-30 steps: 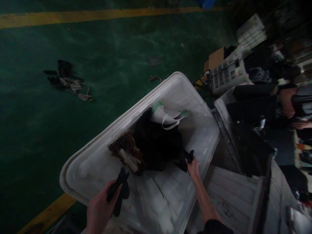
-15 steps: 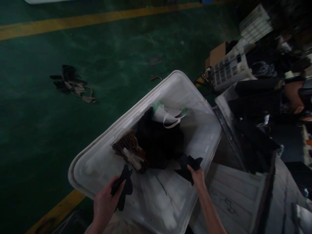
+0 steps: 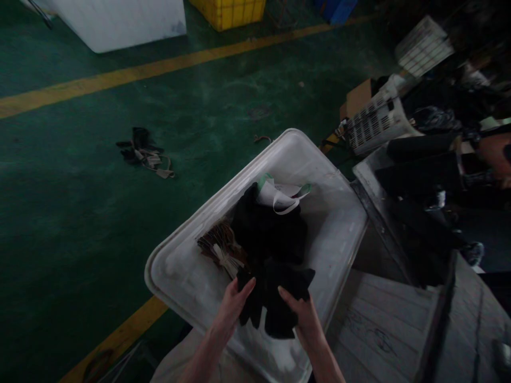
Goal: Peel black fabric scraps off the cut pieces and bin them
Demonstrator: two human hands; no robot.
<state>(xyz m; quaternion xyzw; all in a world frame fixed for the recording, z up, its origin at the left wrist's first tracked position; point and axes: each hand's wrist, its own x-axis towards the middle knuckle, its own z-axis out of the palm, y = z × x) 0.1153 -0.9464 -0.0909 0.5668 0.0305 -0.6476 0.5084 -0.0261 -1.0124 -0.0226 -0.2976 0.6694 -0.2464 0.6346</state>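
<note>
My left hand [image 3: 231, 302] and my right hand [image 3: 300, 315] meet over the near end of a white plastic bin [image 3: 187, 279]. Together they hold black fabric pieces [image 3: 275, 298], fingers pressed on the cloth. Just beyond lies a heap of black fabric [image 3: 265, 229] inside the bin, with a brown and cream bundle [image 3: 219, 247] on its left and white paper with green edges [image 3: 279, 197] on top.
A green floor with yellow lines [image 3: 120, 77] surrounds the bin. Dark scraps with pale straps [image 3: 146, 154] lie on the floor to the left. White slotted crates [image 3: 375, 122], a cardboard box [image 3: 357, 96] and dark machinery [image 3: 423, 181] stand at right; a grey wooden surface [image 3: 383, 330] lies near right.
Both hands have come together: the left brought its black piece rightward, the right pulled its piece out of the heap toward me. The view has tilted up, showing more floor.
</note>
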